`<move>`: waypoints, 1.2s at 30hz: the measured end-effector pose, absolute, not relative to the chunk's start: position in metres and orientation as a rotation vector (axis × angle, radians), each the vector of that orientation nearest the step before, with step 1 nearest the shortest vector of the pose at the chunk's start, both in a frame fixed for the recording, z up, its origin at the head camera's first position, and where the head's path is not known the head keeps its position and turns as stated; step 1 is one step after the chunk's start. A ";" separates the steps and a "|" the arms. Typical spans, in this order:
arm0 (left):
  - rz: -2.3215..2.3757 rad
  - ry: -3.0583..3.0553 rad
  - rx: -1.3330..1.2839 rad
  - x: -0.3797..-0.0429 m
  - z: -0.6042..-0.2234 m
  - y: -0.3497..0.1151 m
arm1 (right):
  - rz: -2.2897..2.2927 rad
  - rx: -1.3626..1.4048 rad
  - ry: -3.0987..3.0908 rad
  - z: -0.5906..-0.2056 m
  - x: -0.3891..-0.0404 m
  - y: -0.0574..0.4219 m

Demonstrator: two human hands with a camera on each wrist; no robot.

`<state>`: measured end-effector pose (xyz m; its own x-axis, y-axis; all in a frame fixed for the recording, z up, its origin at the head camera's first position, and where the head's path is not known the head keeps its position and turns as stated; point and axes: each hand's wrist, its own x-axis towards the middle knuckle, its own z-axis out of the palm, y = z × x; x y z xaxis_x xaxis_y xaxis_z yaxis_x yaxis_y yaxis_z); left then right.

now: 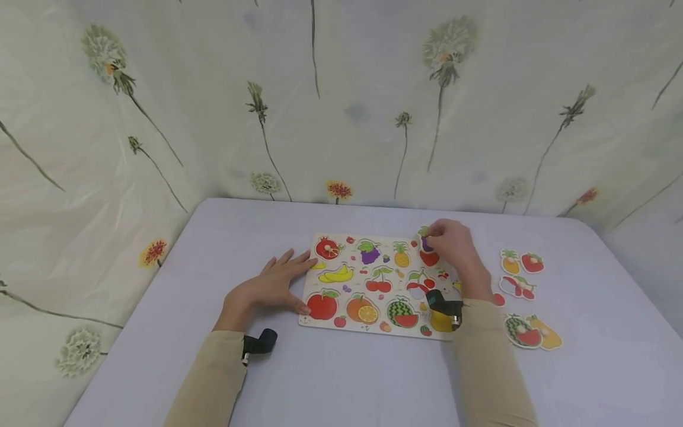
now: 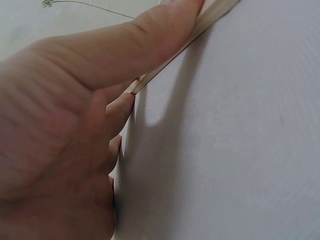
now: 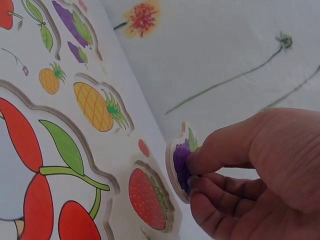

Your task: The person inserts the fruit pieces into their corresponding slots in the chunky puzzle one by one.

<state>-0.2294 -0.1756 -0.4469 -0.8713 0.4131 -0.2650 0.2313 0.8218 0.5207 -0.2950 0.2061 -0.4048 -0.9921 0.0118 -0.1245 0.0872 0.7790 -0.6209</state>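
A wooden fruit puzzle board [image 1: 315,323] lies flat on the table. My left hand [image 1: 269,284] rests along its left edge, fingers spread. In the left wrist view the thumb [image 2: 150,37] touches the board's edge. My right hand [image 1: 453,246] pinches a purple grape puzzle piece [image 3: 181,162] between thumb and fingers. This piece is tilted up on edge above the board's far right corner. Beside it is the strawberry recess [image 3: 147,199], with the pineapple recess [image 3: 95,107] farther left. The board's printed grapes [image 1: 369,254] sit in the top row.
Right of the board lie loose pieces: a pineapple [image 1: 510,263], a strawberry [image 1: 532,263], cherries [image 1: 517,287], a watermelon [image 1: 523,332] and a pear [image 1: 546,337]. A pomegranate piece [image 1: 327,248] sits at the board's top left. Behind the table hangs a dandelion-print sheet [image 1: 363,118].
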 end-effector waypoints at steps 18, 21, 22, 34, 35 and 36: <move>0.696 2.632 0.486 -0.230 -0.447 -0.177 | -1.001 -0.055 2.811 -0.408 -0.294 0.161; 0.699 2.628 0.489 -0.230 -0.445 -0.177 | -1.000 -0.081 2.800 -0.411 -0.295 0.155; 0.696 2.628 0.488 -0.230 -0.445 -0.177 | -0.993 -0.096 2.800 -0.412 -0.295 0.153; 0.698 2.631 0.499 -0.230 -0.447 -0.179 | -0.928 -0.225 2.855 -0.424 -0.298 0.128; 0.699 2.630 0.500 -0.230 -0.447 -0.179 | -0.922 -0.228 2.857 -0.425 -0.299 0.127; 0.698 2.631 0.499 -0.230 -0.447 -0.179 | -0.919 -0.230 2.858 -0.425 -0.299 0.126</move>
